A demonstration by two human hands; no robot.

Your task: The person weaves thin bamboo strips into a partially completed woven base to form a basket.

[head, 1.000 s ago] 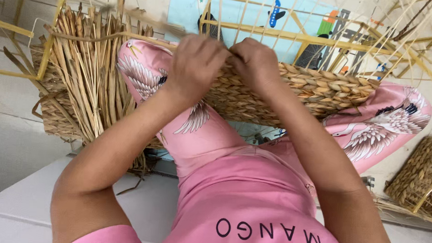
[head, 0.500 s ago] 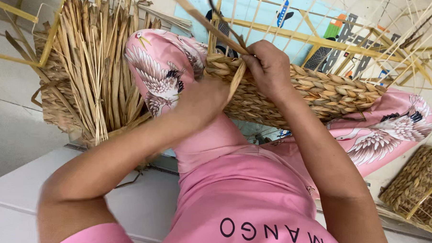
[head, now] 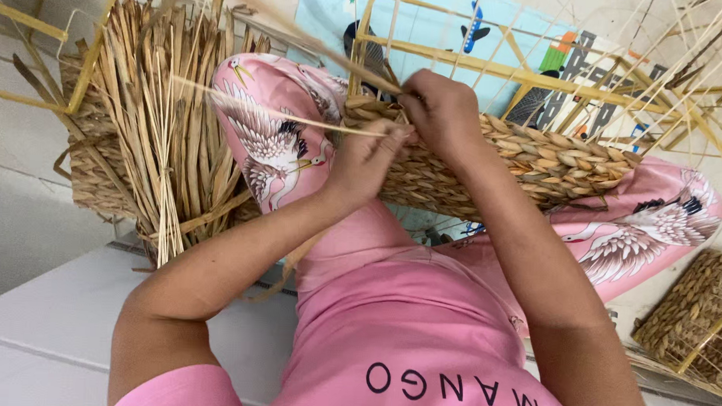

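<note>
A half-woven basket (head: pixel 538 165) of braided straw rests across my lap, built on a yellow wire frame (head: pixel 494 67). My left hand (head: pixel 366 159) pinches a thin pale straw strand (head: pixel 276 112) that stretches out to the left, right at the basket's woven edge. My right hand (head: pixel 444 110) grips the top of the weave beside a frame upright, fingers closed over the braid and a flat strand that runs up and to the left. The two hands touch each other.
A bundle of dry straw (head: pixel 159 132) stands at the left, leaning in another frame. A finished woven basket (head: pixel 693 319) sits at the lower right. Bare frame wires (head: pixel 686 70) fan out at the upper right. White furniture (head: pixel 45 320) lies below left.
My left hand dropped from the basket's top edge, then came back up to the weave, now drawing a thin strand out to the left. My right hand stayed on the weave.
</note>
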